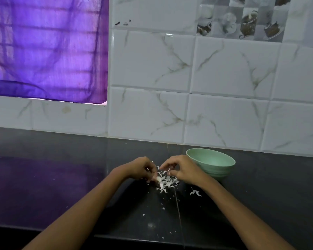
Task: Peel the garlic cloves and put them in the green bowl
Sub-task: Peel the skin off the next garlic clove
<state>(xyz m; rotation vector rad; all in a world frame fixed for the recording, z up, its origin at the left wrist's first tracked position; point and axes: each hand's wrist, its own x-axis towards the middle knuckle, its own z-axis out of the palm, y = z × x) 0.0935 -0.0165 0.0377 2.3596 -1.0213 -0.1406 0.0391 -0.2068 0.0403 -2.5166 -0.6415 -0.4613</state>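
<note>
While two hands work, left hand (139,168) pinches one garlic clove (159,179); one green bowl (210,162)

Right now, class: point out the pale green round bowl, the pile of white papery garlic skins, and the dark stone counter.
green bowl (221,170), head view, outer wall.
garlic skins (167,183), head view, pile's middle.
counter (269,186), head view, bare surface.

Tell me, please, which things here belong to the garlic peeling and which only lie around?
Belong to the job:
- small white garlic clove, pinched by the left hand
- right hand
- pale green round bowl
- heap of white papery peels

Just there:
- sheer purple curtain
- white marbled wall tiles
- dark stone counter
</note>
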